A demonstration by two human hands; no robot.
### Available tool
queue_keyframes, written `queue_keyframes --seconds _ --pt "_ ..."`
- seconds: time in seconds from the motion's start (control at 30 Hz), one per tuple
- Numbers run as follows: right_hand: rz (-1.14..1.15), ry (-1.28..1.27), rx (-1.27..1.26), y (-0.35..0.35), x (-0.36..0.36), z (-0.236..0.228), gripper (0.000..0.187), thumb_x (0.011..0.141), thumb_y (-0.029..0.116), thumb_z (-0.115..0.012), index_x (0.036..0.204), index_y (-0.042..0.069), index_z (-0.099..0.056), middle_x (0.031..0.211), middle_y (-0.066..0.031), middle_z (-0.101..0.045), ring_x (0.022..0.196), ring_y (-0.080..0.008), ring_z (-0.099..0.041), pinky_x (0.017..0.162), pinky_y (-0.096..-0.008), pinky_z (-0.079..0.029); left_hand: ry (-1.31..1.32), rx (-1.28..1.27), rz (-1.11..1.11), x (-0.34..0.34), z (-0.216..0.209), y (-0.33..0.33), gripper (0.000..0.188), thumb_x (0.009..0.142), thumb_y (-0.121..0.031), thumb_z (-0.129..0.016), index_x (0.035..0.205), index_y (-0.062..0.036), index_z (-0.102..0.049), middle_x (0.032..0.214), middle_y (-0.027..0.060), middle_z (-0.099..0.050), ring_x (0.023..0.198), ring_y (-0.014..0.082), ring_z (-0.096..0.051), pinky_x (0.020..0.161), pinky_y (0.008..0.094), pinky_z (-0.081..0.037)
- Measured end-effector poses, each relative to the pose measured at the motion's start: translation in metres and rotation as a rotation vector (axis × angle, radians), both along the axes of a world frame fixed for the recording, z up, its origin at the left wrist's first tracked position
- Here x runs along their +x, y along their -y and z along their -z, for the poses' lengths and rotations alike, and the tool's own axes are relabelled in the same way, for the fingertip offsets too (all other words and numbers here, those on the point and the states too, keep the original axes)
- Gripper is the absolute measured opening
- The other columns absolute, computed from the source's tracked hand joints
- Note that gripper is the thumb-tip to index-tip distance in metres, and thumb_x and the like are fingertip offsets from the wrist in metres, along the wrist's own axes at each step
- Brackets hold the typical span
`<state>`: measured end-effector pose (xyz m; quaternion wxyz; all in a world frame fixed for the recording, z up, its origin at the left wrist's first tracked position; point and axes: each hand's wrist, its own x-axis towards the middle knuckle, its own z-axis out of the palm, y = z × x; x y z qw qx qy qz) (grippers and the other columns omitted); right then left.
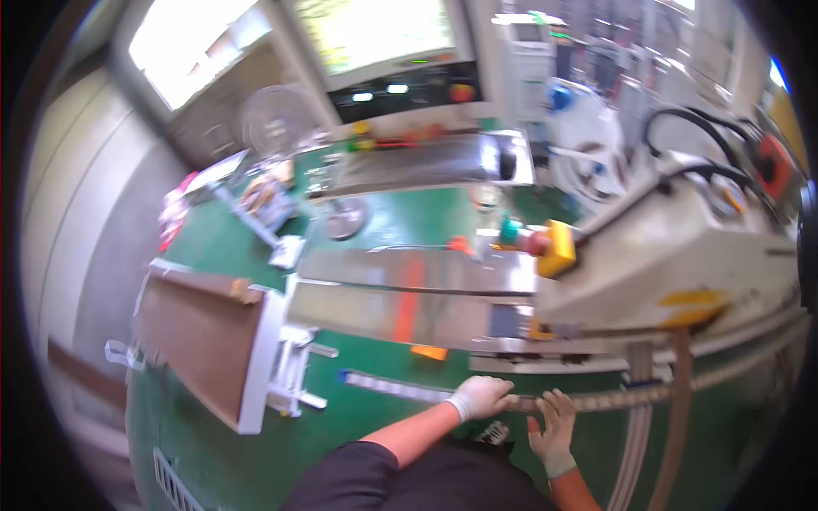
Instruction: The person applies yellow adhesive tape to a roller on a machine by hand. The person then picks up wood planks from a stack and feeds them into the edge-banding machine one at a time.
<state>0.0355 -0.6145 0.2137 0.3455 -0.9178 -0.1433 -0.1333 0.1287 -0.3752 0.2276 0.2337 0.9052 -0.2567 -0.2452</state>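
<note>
A long, narrow segmented rail (396, 387) runs sideways just in front of my body, its left end tipped in blue. My left hand (482, 399), in a pale glove, lies over the rail with its fingers drawn together. Blur hides whether anything small is between them. To the right, my gloved right hand (554, 430) has its fingers spread and pointing away from me, the tips at the rail's near edge. Nothing shows in that palm.
A brown-bottomed tray (200, 328) on a white stand is at left. Ahead lies a metal conveyor bed (358, 311) with an orange stripe. A large white machine arm (673, 255), with a yellow stop-button box (555, 249), fills the right. Farther back is a dark metal roller (417, 162).
</note>
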Motion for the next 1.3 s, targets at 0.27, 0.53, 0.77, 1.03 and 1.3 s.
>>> queue_keyframes --seconds 0.27,0.53,0.77,1.03,1.3 --pt "-0.383 -0.121 -0.008 -0.149 0.030 -0.046 0.018 0.090 0.024 -0.070 0.100 0.008 -0.070 0.102 -0.0115 -0.071 0.107 -0.0369 -0.065 0.112 -0.0564 -0.039 0.459 0.066 -0.403 -0.078 0.010 -0.211 0.035 0.097 -0.041 -0.063 0.107 -0.0083 -0.070 0.097 0.0150 -0.072 0.095 0.0335 -0.069 0.086 0.0480 -0.055" --pt "-0.468 -0.278 0.100 -0.367 0.022 -0.050 0.016 0.087 0.008 -0.074 0.101 0.001 -0.074 0.096 -0.0176 -0.070 0.089 -0.0353 -0.069 0.081 -0.0426 -0.056 0.387 -0.220 -0.868 -0.169 0.051 -0.373 0.065 0.102 -0.041 -0.059 0.149 0.0021 -0.048 0.151 0.0268 -0.052 0.142 0.0430 -0.048 0.122 0.0472 -0.036" --pt "-0.754 -0.326 0.032 -0.557 0.017 -0.061 0.018 0.089 0.008 -0.075 0.106 0.002 -0.075 0.105 -0.0184 -0.074 0.097 -0.0362 -0.071 0.089 -0.0405 -0.056 -0.406 -0.789 -1.695 -0.332 0.161 -0.528 0.053 0.111 -0.042 -0.047 0.135 0.0039 -0.059 0.125 0.0186 -0.074 0.113 0.0273 -0.070 0.097 0.0377 -0.053" --pt "-1.203 -0.377 -0.061 -0.751 0.091 -0.049 0.022 0.087 0.014 -0.074 0.106 0.002 -0.076 0.107 -0.0209 -0.076 0.101 -0.0419 -0.071 0.090 -0.0444 -0.058 -0.182 -1.467 -2.370 -0.367 0.180 -0.620 0.042 0.110 -0.037 -0.050 0.127 0.0000 -0.060 0.113 0.0167 -0.075 0.097 0.0245 -0.072 0.080 0.0358 -0.057" --pt "-1.001 -0.741 0.292 -1.046 0.245 0.012 0.028 0.103 0.010 -0.063 0.127 -0.002 -0.067 0.116 -0.0099 -0.071 0.113 -0.0183 -0.065 0.097 -0.0308 -0.051 -0.134 -1.470 -2.350 -0.245 0.136 -0.757 0.045 0.108 -0.034 -0.055 0.135 0.0016 -0.058 0.129 0.0156 -0.071 0.116 0.0243 -0.068 0.095 0.0354 -0.054"
